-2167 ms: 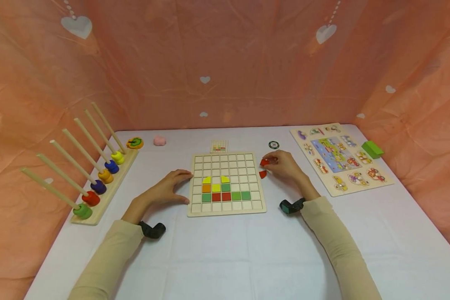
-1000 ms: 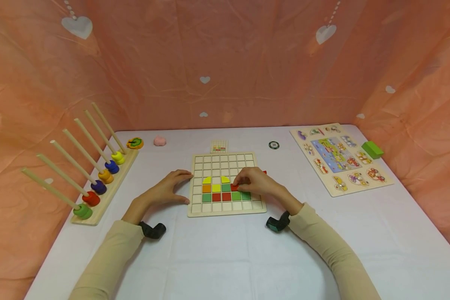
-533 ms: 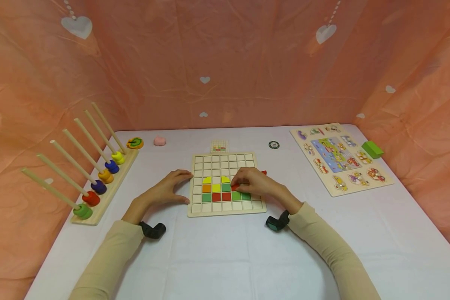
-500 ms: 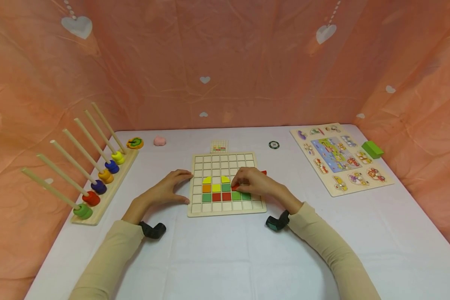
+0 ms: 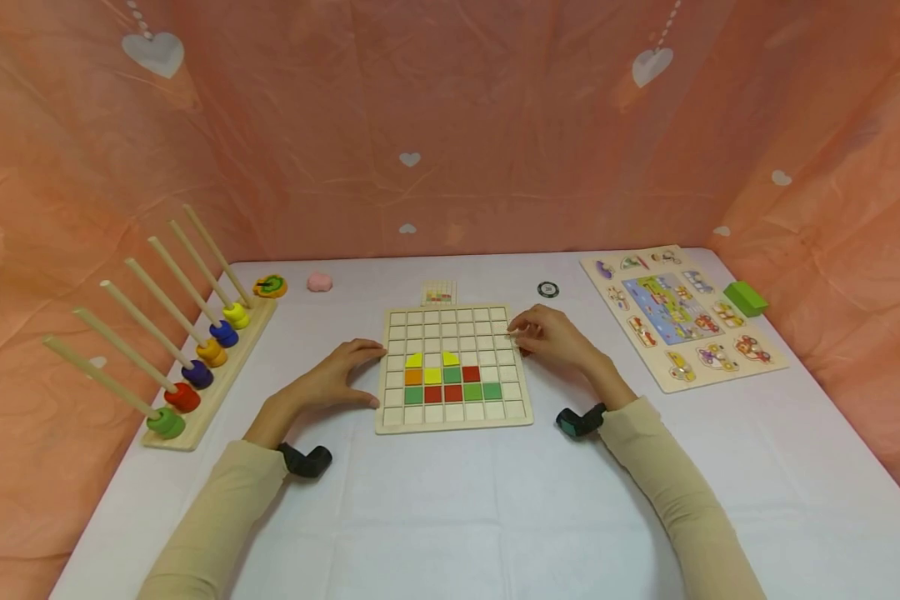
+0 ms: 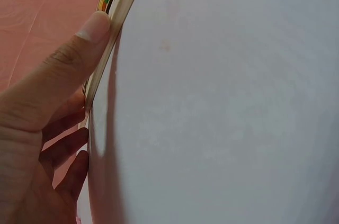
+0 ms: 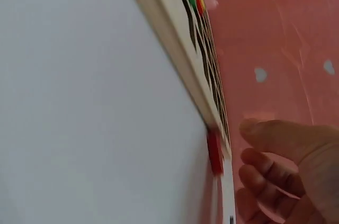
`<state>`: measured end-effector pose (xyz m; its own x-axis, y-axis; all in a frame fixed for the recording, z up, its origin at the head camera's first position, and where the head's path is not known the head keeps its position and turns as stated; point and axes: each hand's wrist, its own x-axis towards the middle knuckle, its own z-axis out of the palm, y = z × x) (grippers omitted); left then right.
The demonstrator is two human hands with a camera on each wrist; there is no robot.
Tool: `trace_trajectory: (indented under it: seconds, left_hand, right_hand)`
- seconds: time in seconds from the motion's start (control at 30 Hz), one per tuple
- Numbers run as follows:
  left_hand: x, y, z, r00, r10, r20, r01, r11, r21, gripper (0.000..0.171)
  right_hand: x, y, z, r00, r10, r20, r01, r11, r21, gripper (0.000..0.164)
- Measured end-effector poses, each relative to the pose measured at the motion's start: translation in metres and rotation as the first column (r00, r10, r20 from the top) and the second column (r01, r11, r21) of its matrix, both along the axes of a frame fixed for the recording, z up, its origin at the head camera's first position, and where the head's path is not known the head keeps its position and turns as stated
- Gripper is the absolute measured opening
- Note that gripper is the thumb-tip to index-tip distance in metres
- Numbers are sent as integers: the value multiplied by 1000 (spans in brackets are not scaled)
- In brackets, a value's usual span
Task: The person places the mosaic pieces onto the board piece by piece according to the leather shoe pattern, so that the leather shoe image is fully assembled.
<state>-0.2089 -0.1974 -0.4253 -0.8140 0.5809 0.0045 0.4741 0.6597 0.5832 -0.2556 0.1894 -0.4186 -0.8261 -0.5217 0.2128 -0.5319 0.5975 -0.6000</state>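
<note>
The wooden grid board point(image 5: 455, 421) lies mid-table with coloured tiles in its cells, among them a red square tile point(image 5: 471, 374). My left hand point(image 5: 335, 375) rests against the board's left edge. In the left wrist view its thumb point(image 6: 95, 27) touches the rim. Over the board's right edge hovers my right hand point(image 5: 555, 340), with nothing between its loosely bent fingers. Below it, a red piece point(image 7: 214, 152) lies against the board's edge in the right wrist view; in the head view it is mostly hidden under the hand.
A small pattern card point(image 5: 438, 292) lies behind the board. A peg stand with coloured beads point(image 5: 210, 375) is at the left, and a picture puzzle board point(image 5: 648, 371) at the right. A poker chip point(image 5: 547, 289), a pink lump point(image 5: 319, 282) and a green block point(image 5: 746, 299) stand farther back.
My right hand has put a red piece into a cell right of the green tile, let go, and moved back to the board's right edge. The left hand has not moved.
</note>
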Motion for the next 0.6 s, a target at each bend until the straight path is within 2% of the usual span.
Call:
trace_trajectory:
  seconds: [0.17,0.3,0.47,0.6]
  left_hand:
    - [0,0,2,1000,4,0,-4,1000,-13,82]
    - [0,0,2,1000,5,6,-5,1000,-13,82]
    - [0,1,1,1000,-1,3,1,1000,-11,82]
    - [1,1,-1,1000,-3,-2,3,1000,-8,82]
  right_hand:
    - [-5,20,-2,994,-74,83,69,996,60,24]
    - [-6,22,-6,992,-58,116,50,996,73,22]
    - [-3,19,-6,993,-37,115,32,999,43,17]
    - [0,18,-4,989,-17,148,13,1000,28,21]
